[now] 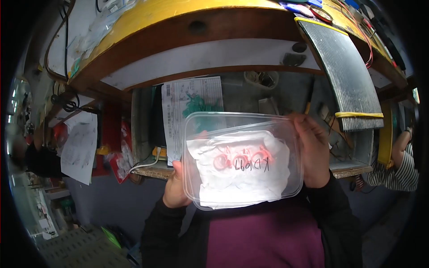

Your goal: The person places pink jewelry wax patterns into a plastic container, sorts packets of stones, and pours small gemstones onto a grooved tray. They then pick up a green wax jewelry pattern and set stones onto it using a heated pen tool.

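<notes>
A clear plastic container (243, 196) is held up between my two hands over an open drawer. My left hand (177, 188) is closed on its left edge, thumb up along the side. On the other side, my right hand (314, 149) grips the upper right corner, fingers partly hidden behind the clear wall. Inside lies folded white tissue (214, 185) with several small pink-red ring-shaped pieces (241, 159). Black handwritten characters, upside down from here, show over the tissue. Behind the container, a printed sheet (176, 111) lies in the drawer with green branching pieces (199, 106) on it.
The drawer (152, 172) also holds a small round tub (261, 79) of bits. Above it runs the yellow bench edge (178, 13), with a ribbed dark panel (344, 71) hanging over at right. Papers (81, 145) hang at left. A person's striped sleeve (404, 167) shows at far right.
</notes>
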